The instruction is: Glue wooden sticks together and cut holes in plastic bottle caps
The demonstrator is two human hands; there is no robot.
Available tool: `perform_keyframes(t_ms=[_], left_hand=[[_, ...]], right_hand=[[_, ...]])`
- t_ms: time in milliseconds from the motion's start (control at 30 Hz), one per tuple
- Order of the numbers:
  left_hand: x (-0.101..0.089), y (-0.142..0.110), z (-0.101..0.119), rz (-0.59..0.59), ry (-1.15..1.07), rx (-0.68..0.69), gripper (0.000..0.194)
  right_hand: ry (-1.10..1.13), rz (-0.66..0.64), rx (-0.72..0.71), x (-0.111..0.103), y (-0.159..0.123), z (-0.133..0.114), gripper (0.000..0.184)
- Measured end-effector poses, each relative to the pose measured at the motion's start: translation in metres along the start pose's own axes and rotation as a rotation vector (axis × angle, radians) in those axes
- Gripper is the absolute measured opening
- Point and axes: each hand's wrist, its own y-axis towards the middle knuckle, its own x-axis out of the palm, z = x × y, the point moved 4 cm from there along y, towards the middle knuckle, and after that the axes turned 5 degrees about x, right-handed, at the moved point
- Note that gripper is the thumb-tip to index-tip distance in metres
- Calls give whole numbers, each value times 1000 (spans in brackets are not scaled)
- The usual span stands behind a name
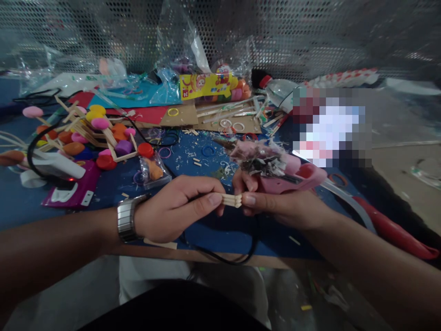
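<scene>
- Wooden sticks (230, 200): short bundle, held between both hands above the worktop (220, 239), inboard of the near edge, around mid-length.
- Long axis: left to right, roughly parallel to the near edge. Visible ends face right, at the right thumb; left ends hidden under the left hand's grip.
- Left hand (175, 207): thumb and fingers pinched on the left part of the bundle, no gap. Metal watch (127, 218) on the wrist.
- Right hand (289, 207): thumb and fingers closed narrow on the right end of the bundle.
- Glue gun (289, 172): pink, just beyond the right hand, tip pointing left and slightly to the far edge. Can't tell if the hand bears on it.
- Black cable (234, 263): loops below the hands, across the near edge.
- Purple power socket (86, 188): toward the left edge, plugs in it.
- Coloured balls (99, 123) on stick frames: behind the socket, far-left part.
- Yellow packet (206, 86): along the far edge, near the middle; bottle (277, 89) lying to its right.
- Red handle (389, 225): toward the near right corner, beyond the right forearm.
</scene>
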Motion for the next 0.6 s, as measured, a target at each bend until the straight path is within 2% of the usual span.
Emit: perform_keyframes(t_ms=[600], left_hand=[[0,0,0,5,17,-4,31]], right_hand=[[19,-14,-8,-1,-1,2,32]])
